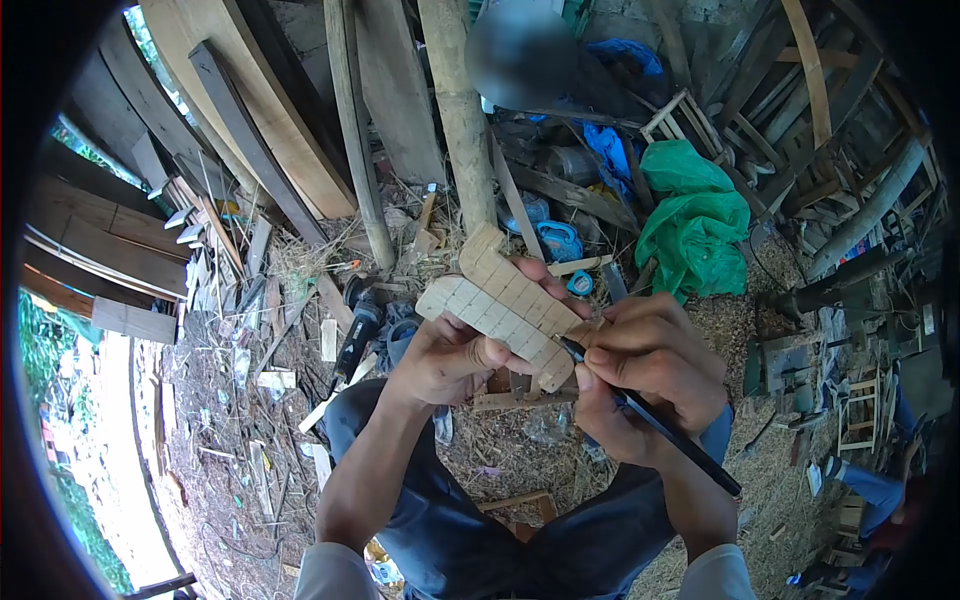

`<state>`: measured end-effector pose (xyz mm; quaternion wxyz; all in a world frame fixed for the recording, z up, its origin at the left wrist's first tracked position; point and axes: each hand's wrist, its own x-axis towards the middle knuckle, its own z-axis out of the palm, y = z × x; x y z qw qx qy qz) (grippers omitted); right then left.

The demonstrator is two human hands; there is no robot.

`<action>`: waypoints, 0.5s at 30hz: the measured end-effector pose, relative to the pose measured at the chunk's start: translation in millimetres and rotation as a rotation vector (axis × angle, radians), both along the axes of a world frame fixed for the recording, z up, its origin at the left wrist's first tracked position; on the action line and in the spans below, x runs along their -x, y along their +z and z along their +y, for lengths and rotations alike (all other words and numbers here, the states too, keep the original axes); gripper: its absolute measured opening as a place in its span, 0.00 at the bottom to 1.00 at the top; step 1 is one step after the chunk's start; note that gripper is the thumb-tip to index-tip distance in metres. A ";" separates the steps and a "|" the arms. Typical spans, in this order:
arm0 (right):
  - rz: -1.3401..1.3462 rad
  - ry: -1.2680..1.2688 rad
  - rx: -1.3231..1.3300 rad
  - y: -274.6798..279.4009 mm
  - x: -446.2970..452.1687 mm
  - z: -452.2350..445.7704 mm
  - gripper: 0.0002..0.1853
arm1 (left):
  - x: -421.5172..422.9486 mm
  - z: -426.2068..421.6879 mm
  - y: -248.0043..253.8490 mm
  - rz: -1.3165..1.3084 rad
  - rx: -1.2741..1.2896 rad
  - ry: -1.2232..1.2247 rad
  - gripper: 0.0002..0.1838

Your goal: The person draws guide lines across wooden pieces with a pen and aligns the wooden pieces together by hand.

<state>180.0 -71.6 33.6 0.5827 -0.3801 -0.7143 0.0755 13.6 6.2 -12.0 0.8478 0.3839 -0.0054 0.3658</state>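
A pale, rounded wooden piece (500,305) marked with a grid of pencil lines is held up over my lap, tilted down to the right. My left hand (450,360) grips it from below and the left, its thumb along the lower edge. Closed around a dark pencil-like tool (665,430), my right hand (655,375) is at the piece's right side. The tool's tip touches or nearly touches the wood near its lower right end. Part of the fingers behind the piece is hidden.
A power tool (357,335) lies on the littered ground at the left. Ahead are a bamboo post (457,110), leaning boards (240,90), a green plastic bag (692,225) and a blue tape measure (560,241). Another person's leg (865,495) shows at the lower right.
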 end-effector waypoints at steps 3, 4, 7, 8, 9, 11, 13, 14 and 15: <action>-0.012 0.001 0.007 1.0 -0.1 -0.3 0.08 | 0.4 0.2 0.5 0.006 -0.003 0.000 0.33; -0.009 -0.002 0.007 1.0 0.1 -0.2 0.08 | 0.6 0.3 0.8 0.012 -0.001 0.000 0.33; -0.006 -0.011 0.007 -0.1 0.6 -0.2 0.08 | 0.6 -0.6 -0.3 0.028 0.015 0.004 0.33; -0.005 -0.015 0.008 -0.3 1.1 -0.2 0.08 | 0.4 -0.4 -0.7 0.028 0.015 0.004 0.33; -0.005 -0.015 0.008 -0.2 1.7 -0.2 0.08 | 0.0 -0.2 -0.9 0.009 0.007 -0.001 0.33; -0.004 -0.002 0.001 0.3 2.3 0.2 0.08 | -0.6 0.8 -1.2 -0.011 -0.002 -0.009 0.33; 0.004 -0.004 0.003 -0.2 1.3 -0.4 0.08 | -0.7 1.0 -1.6 -0.013 -0.022 -0.003 0.33; 0.013 -0.004 0.004 -0.3 0.7 -0.4 0.08 | -0.5 0.6 -1.3 -0.014 -0.022 -0.003 0.33; 0.013 -0.004 0.003 0.2 0.3 0.0 0.08 | -0.1 -0.2 -0.7 -0.007 -0.007 0.001 0.33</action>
